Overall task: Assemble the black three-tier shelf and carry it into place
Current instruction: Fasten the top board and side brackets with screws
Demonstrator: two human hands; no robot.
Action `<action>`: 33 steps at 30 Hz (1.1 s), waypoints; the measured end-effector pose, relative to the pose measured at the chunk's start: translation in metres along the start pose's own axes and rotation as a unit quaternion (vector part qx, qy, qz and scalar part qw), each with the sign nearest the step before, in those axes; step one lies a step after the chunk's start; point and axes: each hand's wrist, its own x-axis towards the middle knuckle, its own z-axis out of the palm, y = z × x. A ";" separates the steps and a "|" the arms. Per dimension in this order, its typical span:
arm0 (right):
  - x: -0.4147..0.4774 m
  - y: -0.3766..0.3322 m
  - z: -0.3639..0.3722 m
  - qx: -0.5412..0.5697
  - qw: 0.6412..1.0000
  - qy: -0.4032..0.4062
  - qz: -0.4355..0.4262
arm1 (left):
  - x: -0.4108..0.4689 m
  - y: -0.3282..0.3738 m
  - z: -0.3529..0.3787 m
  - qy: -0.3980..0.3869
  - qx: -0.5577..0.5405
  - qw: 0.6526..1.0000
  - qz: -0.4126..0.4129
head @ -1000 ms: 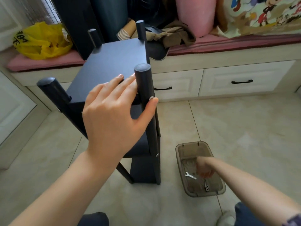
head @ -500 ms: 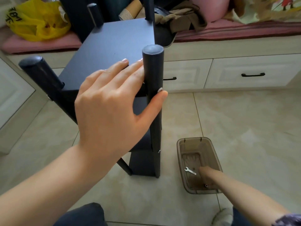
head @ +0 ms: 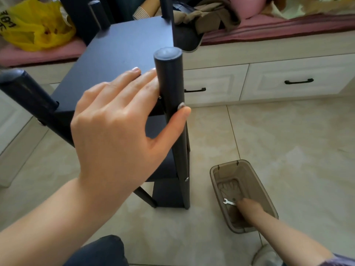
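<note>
The black three-tier shelf (head: 123, 54) stands upright on the tiled floor right in front of me. My left hand (head: 115, 127) steadies it at the top: fingers lie flat on the top panel and the thumb wraps the near right post (head: 170, 73). A screw head shows on that post by my thumb tip. My right hand (head: 249, 210) reaches down into a brown plastic tray (head: 255, 169) on the floor to the right of the shelf, its fingertips beside a small silver wrench (head: 228, 202). The fingers are hidden from above.
A window seat with white drawers (head: 297, 81) and a pink cushion (head: 269, 25) runs behind the shelf. A yellow bag (head: 36, 25) and brown clothes (head: 211, 18) lie on it. My knee (head: 103, 250) and shoe (head: 267, 254) are at the bottom edge.
My view has come closer over the shelf top. My right hand has shifted toward the near end of the tray, close to the wrench. The left hand keeps its hold.
</note>
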 end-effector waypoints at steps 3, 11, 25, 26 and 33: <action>0.005 0.004 0.003 0.020 1.000 0.018 0.006 | 0.001 0.001 0.002 0.000 -0.001 1.000 0.001; 0.018 0.008 0.008 0.028 0.999 -0.015 -0.019 | 0.001 0.001 0.003 0.001 -0.003 1.000 0.002; 0.040 -0.010 -0.025 0.235 0.969 -0.019 -0.071 | 0.007 0.003 0.007 0.010 -0.012 1.000 -0.003; 0.040 -0.011 -0.031 0.272 0.960 -0.027 -0.065 | 0.008 0.004 0.007 0.007 -0.017 1.000 -0.005; 0.017 -0.010 -0.070 0.498 0.864 -0.049 -0.054 | 0.010 0.007 0.006 0.001 -0.029 0.999 -0.023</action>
